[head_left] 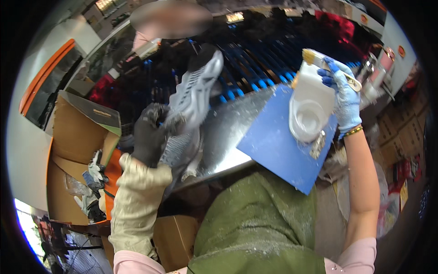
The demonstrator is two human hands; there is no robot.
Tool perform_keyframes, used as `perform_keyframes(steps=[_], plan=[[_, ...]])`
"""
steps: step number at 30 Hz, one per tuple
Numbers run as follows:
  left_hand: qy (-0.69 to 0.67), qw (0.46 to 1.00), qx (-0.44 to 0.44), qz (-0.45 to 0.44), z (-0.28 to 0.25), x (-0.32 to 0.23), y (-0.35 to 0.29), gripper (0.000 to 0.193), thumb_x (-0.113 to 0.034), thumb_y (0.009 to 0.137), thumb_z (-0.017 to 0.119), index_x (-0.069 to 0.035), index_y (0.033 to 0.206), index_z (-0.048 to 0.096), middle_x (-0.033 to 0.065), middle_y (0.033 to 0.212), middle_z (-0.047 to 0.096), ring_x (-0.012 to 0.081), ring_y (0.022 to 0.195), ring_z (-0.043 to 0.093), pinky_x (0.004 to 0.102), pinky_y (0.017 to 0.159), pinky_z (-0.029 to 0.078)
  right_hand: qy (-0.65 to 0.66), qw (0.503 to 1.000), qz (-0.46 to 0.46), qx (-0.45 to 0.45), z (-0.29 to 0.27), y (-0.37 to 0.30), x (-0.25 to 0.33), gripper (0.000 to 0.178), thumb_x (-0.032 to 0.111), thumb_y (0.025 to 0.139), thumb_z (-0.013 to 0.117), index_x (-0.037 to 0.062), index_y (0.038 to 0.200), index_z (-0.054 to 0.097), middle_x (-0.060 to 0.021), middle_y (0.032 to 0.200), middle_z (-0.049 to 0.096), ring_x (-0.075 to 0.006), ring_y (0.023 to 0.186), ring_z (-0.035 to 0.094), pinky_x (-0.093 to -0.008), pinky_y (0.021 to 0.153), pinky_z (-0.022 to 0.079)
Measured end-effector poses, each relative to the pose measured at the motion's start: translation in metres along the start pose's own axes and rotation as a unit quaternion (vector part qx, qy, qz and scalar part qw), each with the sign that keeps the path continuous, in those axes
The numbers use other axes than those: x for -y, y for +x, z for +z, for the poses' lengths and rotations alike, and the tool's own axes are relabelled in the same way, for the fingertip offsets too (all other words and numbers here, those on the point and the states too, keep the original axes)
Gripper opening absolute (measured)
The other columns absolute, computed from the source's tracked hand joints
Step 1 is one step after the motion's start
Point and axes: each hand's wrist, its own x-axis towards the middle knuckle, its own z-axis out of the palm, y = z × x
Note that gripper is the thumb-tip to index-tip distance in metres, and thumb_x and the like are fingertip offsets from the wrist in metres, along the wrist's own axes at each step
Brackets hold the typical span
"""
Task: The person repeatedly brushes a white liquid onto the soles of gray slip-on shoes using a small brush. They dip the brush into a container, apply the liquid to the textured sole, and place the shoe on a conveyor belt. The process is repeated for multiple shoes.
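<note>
My left hand (153,132), in a black glove, is closed around a grey-and-white sneaker (194,93), which is tilted up with its pale sole edge toward the right. A second grey shoe (180,148) shows just below it, partly hidden. My right hand (344,93), in a light blue glove with darker blue fingertips, is closed on what looks like a brush (319,57) with a yellowish tip. Under that tip stands a white plastic container (315,91) with a round well holding whitish material. The container rests on a blue board (278,139).
A metal ledge (228,132) runs along a conveyor of dark and blue rollers (255,59). An open cardboard box (68,137) with gloves and plastic stands at the left. A pink-capped bottle (387,57) is at the far right. Across the conveyor is another person (143,39).
</note>
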Motion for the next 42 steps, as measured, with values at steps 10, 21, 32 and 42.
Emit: perform_keyframes(steps=[10, 21, 32, 42], plan=[[-0.064, 0.96, 0.271, -0.005, 0.051, -0.057, -0.215, 0.025, -0.024, 0.087, 0.081, -0.003, 0.096, 0.07, 0.0077, 0.085, 0.071, 0.0254, 0.077, 0.071, 0.0368, 0.071, 0.059, -0.007, 0.995, 0.094, 0.02, -0.012, -0.113, 0.041, 0.02, 0.019, 0.102, 0.066, 0.0006, 0.11, 0.069, -0.0047, 0.097, 0.073, -0.0079, 0.081, 0.069, -0.0215, 0.069, 0.052], [-0.872, 0.309, 0.234, -0.298, 0.177, 0.068, -0.236, 0.065, -0.05, 0.106, 0.047, -0.004, 0.152, 0.044, 0.0211, 0.144, 0.057, 0.0411, 0.127, 0.061, 0.0617, 0.108, 0.047, -0.299, 0.948, 0.066, 0.09, -0.02, -0.086, -0.015, 0.021, 0.027, 0.096, 0.071, 0.0062, 0.093, 0.072, -0.0042, 0.082, 0.072, -0.0124, 0.073, 0.068, -0.0277, 0.069, 0.054], [-0.854, 0.389, 0.147, -0.312, 0.165, 0.049, -0.221, 0.06, -0.047, 0.104, 0.053, -0.004, 0.146, 0.051, 0.0194, 0.136, 0.063, 0.0367, 0.12, 0.066, 0.0524, 0.103, 0.056, 0.287, 0.887, 0.362, 0.023, -0.011, -0.164, -0.031, 0.028, 0.022, 0.101, 0.063, 0.0017, 0.12, 0.065, -0.0118, 0.105, 0.071, -0.0132, 0.077, 0.065, -0.0268, 0.063, 0.054], [-0.791, 0.452, 0.086, -0.403, 0.145, 0.043, -0.227, 0.061, -0.042, 0.099, 0.065, 0.002, 0.14, 0.053, 0.0246, 0.127, 0.066, 0.0392, 0.121, 0.065, 0.0535, 0.099, 0.058, -0.004, 0.934, 0.257, 0.247, 0.117, -0.198, -0.023, 0.014, 0.018, 0.095, 0.075, 0.0056, 0.089, 0.071, -0.0032, 0.084, 0.073, -0.0079, 0.07, 0.065, -0.0243, 0.064, 0.053]])
